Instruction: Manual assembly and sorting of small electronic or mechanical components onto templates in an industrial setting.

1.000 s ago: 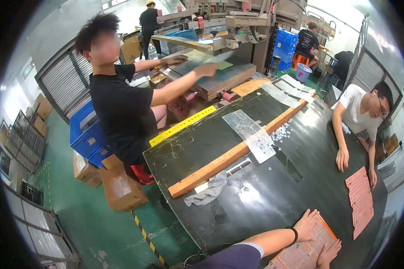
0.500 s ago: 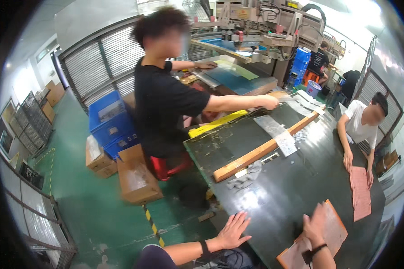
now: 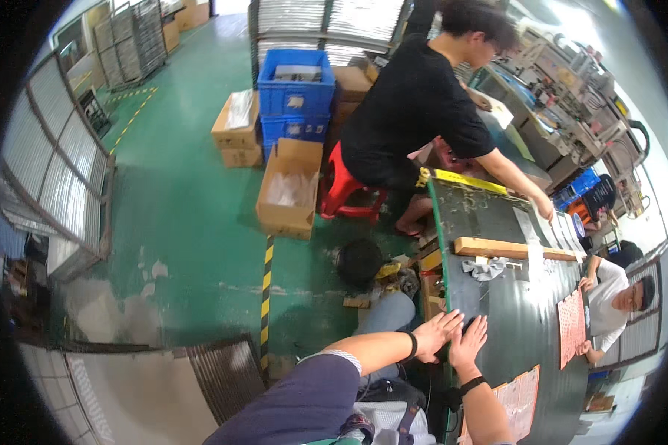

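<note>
My left hand (image 3: 436,336) lies at the left edge of the dark table (image 3: 528,315), palm down with fingers stretched out. Close beside it, my right hand (image 3: 467,345) rests flat near the same edge, fingers extended. Neither hand holds anything that I can see. A pinkish-orange printed sheet (image 3: 519,400) lies on the table to the right of my right forearm, which hides part of it.
A wooden bar (image 3: 518,249) and a crumpled grey cloth (image 3: 484,268) lie farther up the table. A person in black (image 3: 415,111) sits on a red stool (image 3: 339,182); another in white handles a pink sheet (image 3: 571,328). Cartons (image 3: 289,222) and blue crates (image 3: 295,96) stand left.
The view has swung to the left. My right hand has left the orange sheet and come beside my left hand at the table's edge. The person in black leans farther over the table.
</note>
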